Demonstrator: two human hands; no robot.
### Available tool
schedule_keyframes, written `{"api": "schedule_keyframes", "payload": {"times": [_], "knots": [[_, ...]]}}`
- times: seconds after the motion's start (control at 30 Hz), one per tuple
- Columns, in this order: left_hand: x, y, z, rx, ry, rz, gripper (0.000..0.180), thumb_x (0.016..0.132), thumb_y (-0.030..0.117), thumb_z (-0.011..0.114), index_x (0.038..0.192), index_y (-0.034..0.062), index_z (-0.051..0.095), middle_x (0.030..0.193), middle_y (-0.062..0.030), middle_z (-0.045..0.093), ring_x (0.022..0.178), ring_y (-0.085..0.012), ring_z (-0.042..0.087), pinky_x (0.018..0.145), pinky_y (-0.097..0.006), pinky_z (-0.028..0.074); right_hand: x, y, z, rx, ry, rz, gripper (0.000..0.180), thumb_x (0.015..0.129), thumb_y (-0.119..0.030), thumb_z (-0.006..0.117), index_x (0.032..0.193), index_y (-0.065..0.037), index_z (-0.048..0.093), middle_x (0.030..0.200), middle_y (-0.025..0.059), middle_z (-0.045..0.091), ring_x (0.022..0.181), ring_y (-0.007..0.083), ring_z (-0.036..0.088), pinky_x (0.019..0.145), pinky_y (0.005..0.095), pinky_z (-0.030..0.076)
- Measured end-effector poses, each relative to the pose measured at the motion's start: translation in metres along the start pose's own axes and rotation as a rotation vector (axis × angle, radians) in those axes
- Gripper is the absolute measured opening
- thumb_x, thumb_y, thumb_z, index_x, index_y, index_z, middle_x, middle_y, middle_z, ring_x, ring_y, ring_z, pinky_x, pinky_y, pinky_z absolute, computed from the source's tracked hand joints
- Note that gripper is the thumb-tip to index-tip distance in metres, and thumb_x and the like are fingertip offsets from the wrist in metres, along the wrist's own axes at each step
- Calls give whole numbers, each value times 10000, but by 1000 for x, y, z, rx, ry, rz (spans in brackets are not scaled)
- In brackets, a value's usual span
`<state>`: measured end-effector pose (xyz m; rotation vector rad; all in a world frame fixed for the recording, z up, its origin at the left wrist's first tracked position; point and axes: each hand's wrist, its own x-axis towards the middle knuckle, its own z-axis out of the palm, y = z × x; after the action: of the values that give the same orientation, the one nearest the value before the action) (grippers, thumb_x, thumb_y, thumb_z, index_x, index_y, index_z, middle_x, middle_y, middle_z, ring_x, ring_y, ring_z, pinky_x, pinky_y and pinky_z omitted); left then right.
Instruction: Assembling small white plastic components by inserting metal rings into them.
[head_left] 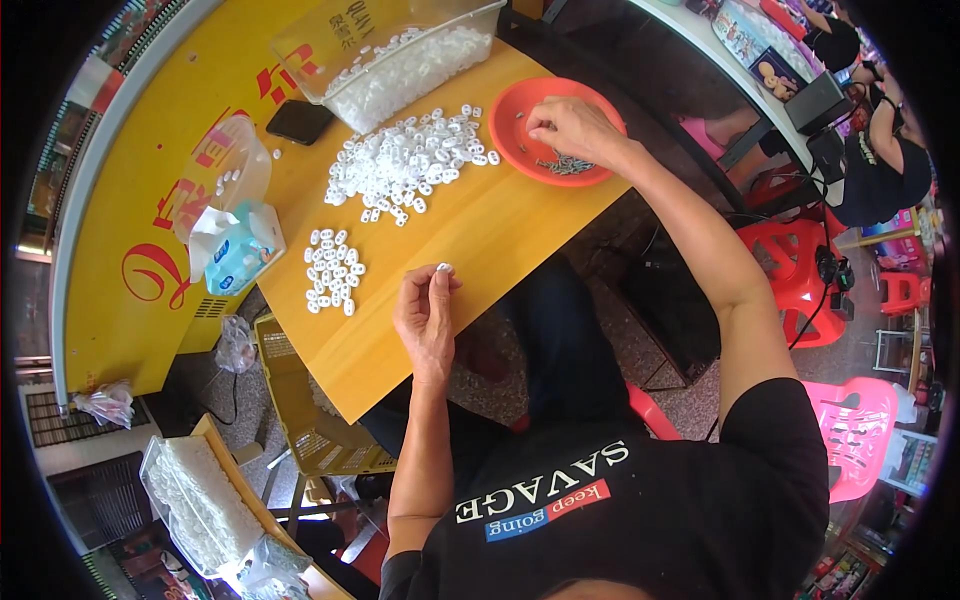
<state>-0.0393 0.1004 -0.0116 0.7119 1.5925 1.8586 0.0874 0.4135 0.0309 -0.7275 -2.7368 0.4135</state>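
My left hand (428, 318) is over the near side of the wooden table, thumb and fingers pinched on a small white plastic piece. My right hand (575, 128) reaches into a round red-orange bowl (510, 155) with its fingertips drawn together; whatever they may hold is too small to make out. Small metal screws (566, 163) lie in the bowl below that hand. A large heap of white oval plastic pieces with two dark holes (400, 160) covers the table's middle. To its left and nearer sits a smaller group of such pieces (333, 270).
A clear bin of white pieces (410, 75) stands at the table's far edge, near a black phone (299, 121). A tissue pack (238, 250) and a clear tub (232, 165) are at the left. Red stools (795, 275) stand right; another white-filled bin (195, 495) is lower left.
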Motion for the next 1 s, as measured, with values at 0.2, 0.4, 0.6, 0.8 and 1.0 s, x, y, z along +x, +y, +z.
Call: {"api": "schedule_keyframes", "payload": {"times": [0.2,0.4,0.6,0.8,1.0], "knots": [[1,-2,-1,15,-9,30,135,975,104,588,1015,-24,606,884,-28,617,816,-89,584,765,-218,477,-1,-12,13,-83,-8,-80,113,835,-139,647,893,-54,693,889,116,640,838,309,638,753,415,500],[1,1,0,26,-16,21,135,976,102,585,1015,-26,605,886,-29,617,819,-89,587,767,-219,477,0,-15,12,-93,-46,-53,110,837,-145,623,870,-60,685,921,124,651,869,323,649,758,434,517],[0,1,0,20,-17,0,135,977,105,585,1011,-24,607,878,-29,614,818,-88,586,764,-220,477,2,-12,16,-32,-21,-132,119,842,-154,617,890,-71,687,922,121,650,858,321,650,754,443,517],[0,-2,-2,17,-19,-19,140,976,114,588,1003,-22,610,872,-32,613,815,-89,585,763,-222,476,2,-14,18,-27,5,-134,137,850,-176,604,878,-67,681,917,121,650,859,333,648,754,448,517],[0,2,-1,4,-15,-42,141,973,115,594,1000,-22,610,871,-28,610,816,-89,586,760,-219,475,2,-12,11,-73,94,-3,166,850,-190,576,849,-46,660,906,119,672,872,330,654,761,436,518]]}}
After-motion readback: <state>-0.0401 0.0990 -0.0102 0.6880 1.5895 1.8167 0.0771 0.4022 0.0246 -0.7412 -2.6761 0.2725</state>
